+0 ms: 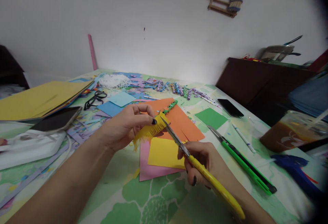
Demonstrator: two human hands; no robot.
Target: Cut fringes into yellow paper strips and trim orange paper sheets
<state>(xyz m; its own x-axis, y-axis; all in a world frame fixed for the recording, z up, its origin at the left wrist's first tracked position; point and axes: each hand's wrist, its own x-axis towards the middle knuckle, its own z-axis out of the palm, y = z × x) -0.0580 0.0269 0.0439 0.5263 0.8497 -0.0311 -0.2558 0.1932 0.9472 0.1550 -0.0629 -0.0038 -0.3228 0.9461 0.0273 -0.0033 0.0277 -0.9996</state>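
My left hand [133, 123] pinches a strip of yellow paper [148, 130] whose lower edge is cut into fine fringe. In my right hand [202, 162] are scissors [202, 171] with yellow handles, their blades pointing up and left. The blade tips meet the right end of the fringed strip. Beneath the hands lie a yellow sheet [166, 153], a pink sheet [148, 173] and an orange sheet [188, 125]. A green curled paper piece [170, 107] rests at the top of the orange sheet. Some fingers of both hands are hidden.
Right of the scissors are a green utility knife [246, 164], a green paper square [211, 118], a pen [243, 138], a drink cup [292, 131] and a blue glue gun [297, 172]. Phones [57, 119], glasses [95, 100], paper sheets [43, 97] and scraps lie at left.
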